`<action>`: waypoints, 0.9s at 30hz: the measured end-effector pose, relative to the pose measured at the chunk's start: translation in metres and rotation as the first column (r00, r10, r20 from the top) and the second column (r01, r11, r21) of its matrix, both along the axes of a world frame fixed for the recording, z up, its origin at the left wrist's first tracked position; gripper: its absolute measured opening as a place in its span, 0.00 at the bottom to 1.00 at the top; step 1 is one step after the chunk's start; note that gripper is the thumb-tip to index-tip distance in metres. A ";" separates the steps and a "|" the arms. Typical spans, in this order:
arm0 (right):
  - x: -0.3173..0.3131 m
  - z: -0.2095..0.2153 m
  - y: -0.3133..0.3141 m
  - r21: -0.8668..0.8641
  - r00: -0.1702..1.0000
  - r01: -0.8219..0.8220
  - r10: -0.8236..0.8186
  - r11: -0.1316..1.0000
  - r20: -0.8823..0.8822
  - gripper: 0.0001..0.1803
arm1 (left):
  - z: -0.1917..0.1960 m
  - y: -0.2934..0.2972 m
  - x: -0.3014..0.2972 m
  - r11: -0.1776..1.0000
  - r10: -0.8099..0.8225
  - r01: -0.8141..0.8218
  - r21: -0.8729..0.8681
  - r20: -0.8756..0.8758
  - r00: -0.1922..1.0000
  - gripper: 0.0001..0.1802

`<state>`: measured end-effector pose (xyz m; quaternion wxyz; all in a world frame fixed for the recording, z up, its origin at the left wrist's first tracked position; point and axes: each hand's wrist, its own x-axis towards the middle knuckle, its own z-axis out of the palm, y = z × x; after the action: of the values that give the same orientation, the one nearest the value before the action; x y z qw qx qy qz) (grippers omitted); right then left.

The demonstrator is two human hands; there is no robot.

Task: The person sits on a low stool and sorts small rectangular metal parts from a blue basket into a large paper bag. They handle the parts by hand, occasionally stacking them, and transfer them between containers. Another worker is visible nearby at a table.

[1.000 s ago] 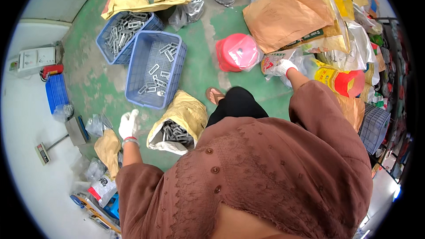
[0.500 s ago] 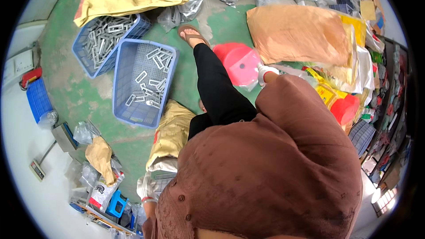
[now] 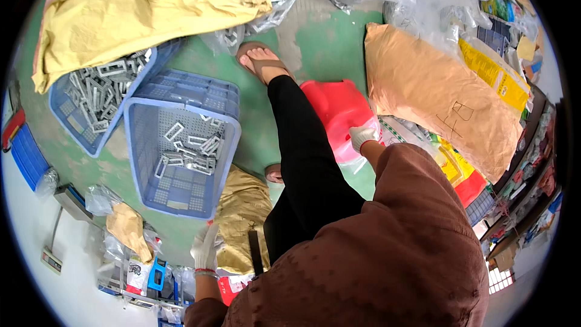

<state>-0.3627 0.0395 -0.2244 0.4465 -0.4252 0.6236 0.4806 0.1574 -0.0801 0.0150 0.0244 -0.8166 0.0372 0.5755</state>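
My right hand (image 3: 363, 137), in a white knitted glove, is at the red plastic stool (image 3: 339, 106). Its fingers are bent at the dark hole in the seat and look hooked onto it. Clear plastic film lies along the stool's right side. My left hand (image 3: 206, 248), also gloved in white, hangs at the lower left beside a yellow woven sack (image 3: 242, 206). Its fingers stretch forward with the thumb apart, and nothing shows in them. Ahead of it stands a blue crate (image 3: 181, 200) with several grey rectangular frame pieces (image 3: 196, 151) inside.
Behind that crate is another blue crate (image 3: 91, 139), fuller, partly covered by a yellow sack (image 3: 151, 6). A large brown paper sack (image 3: 436, 97) lies right of the stool. Clear plastic bags (image 3: 430, 6) crowd the far right. My sandalled foot (image 3: 263, 60) is between crates and stool.
My right hand has moved from the stool's right edge onto its hole, and the stool looks tilted. My left hand has moved slightly forward. The whole view has shifted closer to the floor.
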 end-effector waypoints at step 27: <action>0.056 -0.029 -0.327 0.036 0.740 -0.650 0.621 0.759 0.257 0.16 | -0.213 0.112 -0.039 0.969 0.200 -0.218 -0.119 -0.142 0.969 0.26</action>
<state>-0.3068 -0.2871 -0.2532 0.3497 -0.6365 0.3539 0.5893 0.1186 0.0316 -0.1980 -0.0935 -0.7769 -0.0093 0.6226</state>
